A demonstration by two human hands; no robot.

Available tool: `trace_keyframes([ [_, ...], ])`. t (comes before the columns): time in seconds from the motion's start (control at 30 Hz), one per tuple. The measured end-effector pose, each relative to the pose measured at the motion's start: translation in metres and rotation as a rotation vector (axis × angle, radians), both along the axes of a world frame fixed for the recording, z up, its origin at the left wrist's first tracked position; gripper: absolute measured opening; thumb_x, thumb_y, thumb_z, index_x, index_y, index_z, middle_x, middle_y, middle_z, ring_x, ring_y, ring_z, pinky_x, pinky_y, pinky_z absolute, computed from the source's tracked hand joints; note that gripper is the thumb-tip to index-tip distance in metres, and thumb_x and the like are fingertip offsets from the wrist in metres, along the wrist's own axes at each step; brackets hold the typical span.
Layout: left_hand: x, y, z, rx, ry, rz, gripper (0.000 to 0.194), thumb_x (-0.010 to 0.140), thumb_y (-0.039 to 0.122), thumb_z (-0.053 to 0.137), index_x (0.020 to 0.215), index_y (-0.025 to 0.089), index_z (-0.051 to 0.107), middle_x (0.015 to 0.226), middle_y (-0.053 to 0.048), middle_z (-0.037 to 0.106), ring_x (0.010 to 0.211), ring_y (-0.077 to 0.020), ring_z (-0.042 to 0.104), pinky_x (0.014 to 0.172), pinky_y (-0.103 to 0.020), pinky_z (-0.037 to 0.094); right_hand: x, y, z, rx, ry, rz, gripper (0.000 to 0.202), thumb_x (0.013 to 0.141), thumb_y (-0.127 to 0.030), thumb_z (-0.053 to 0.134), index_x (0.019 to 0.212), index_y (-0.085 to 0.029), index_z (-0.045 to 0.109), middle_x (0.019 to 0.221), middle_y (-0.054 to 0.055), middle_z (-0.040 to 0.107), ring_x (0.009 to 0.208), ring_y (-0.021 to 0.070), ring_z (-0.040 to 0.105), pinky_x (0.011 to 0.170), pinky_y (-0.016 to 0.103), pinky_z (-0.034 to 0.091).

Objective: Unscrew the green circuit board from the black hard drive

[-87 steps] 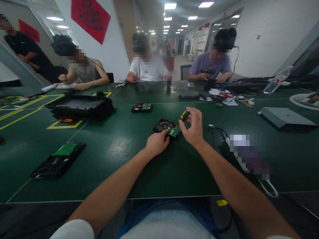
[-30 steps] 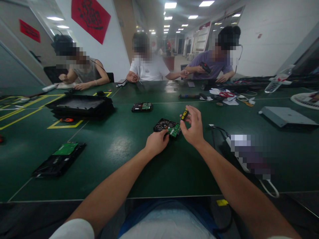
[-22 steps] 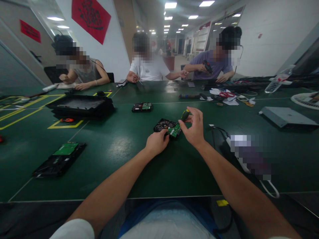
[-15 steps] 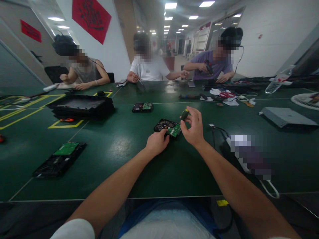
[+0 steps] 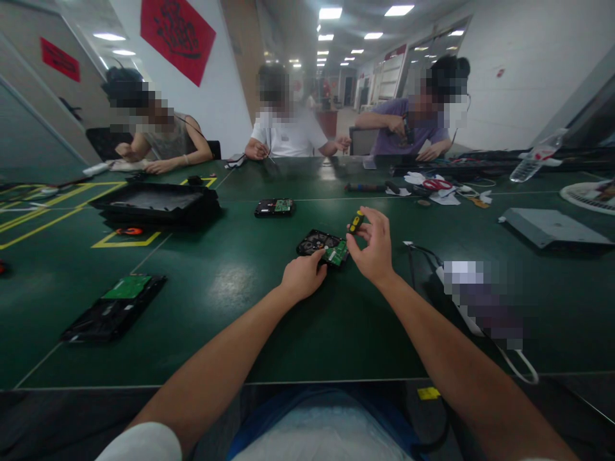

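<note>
A hard drive (image 5: 313,241) with a green circuit board (image 5: 336,253) at its right end lies on the table before me. My left hand (image 5: 303,276) grips its near edge, thumb on top by the board. My right hand (image 5: 375,246) pinches the black and yellow handle of a small screwdriver (image 5: 356,221) between thumb and fingers. The handle stands nearly upright over the board's right end. Its shaft and tip are too small to make out, so I cannot tell whether it touches a screw.
Other hard drives lie at left (image 5: 115,307) and farther back (image 5: 273,207). A black tray (image 5: 156,203) stands behind at left, a grey metal box (image 5: 555,227) at right. Near my right forearm is a blurred device (image 5: 480,307) with a cable. Three people sit across the table.
The screwdriver handle has turned in my right fingers, so its yellow marks now face me. My left hand and the hard drive stay put. Across the table, the person in purple has shifted a held tool.
</note>
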State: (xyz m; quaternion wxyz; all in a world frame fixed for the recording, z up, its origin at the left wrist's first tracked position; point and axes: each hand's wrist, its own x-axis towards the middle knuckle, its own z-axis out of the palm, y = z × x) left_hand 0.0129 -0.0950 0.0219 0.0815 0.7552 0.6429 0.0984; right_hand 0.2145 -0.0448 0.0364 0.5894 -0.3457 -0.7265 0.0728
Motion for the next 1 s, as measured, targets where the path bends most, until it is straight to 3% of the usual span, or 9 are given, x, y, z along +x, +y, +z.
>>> trace_keyframes([
  [0.13,0.0004,-0.0016,0.0012,0.007,0.021,-0.013,0.054,0.104,0.042,0.049,0.156,0.028,0.049,0.117,-0.010,0.078,0.106,-0.0291,0.075,0.092,-0.040,0.056,0.0016,0.0014,0.0005,0.019,0.000,-0.022,0.067,0.089,-0.023,0.072,0.150,-0.034,0.046,0.146,0.012,0.043,0.116,0.0280,0.066,0.088,0.048,0.069],
  [0.4,0.0015,-0.0040,0.0027,0.046,0.030,-0.020,0.050,0.105,0.041,0.048,0.153,0.029,0.054,0.122,-0.010,0.077,0.107,-0.0280,0.075,0.094,-0.039,0.057,0.0003,0.0014,-0.0021,0.001,0.036,0.025,0.065,0.092,-0.019,0.066,0.152,-0.033,0.044,0.149,0.013,0.042,0.109,0.0243,0.070,0.090,0.047,0.069],
  [0.63,0.0014,-0.0042,0.0032,0.068,0.018,-0.027,0.048,0.105,0.040,0.048,0.150,0.026,0.056,0.118,-0.011,0.078,0.106,-0.0279,0.076,0.094,-0.038,0.057,0.0012,0.0002,-0.0012,-0.012,-0.002,-0.006,0.066,0.092,-0.025,0.068,0.152,-0.035,0.044,0.148,0.013,0.044,0.115,0.0288,0.067,0.089,0.051,0.069],
  [0.8,0.0012,-0.0030,0.0013,0.073,0.019,-0.021,0.047,0.105,0.041,0.047,0.149,0.027,0.058,0.117,-0.010,0.079,0.105,-0.0278,0.076,0.092,-0.038,0.058,0.0000,0.0010,-0.0031,-0.043,0.030,0.042,0.066,0.093,-0.022,0.063,0.155,-0.034,0.041,0.150,0.013,0.042,0.109,0.0248,0.071,0.091,0.047,0.069],
  [1.0,0.0007,-0.0046,0.0036,0.069,0.000,-0.019,0.046,0.105,0.041,0.047,0.148,0.027,0.060,0.118,-0.010,0.078,0.107,-0.0271,0.076,0.095,-0.038,0.057,0.0016,0.0022,-0.0021,0.003,0.016,-0.011,0.066,0.090,-0.025,0.071,0.151,-0.033,0.045,0.146,0.012,0.045,0.103,0.0234,0.070,0.086,0.045,0.070],
])
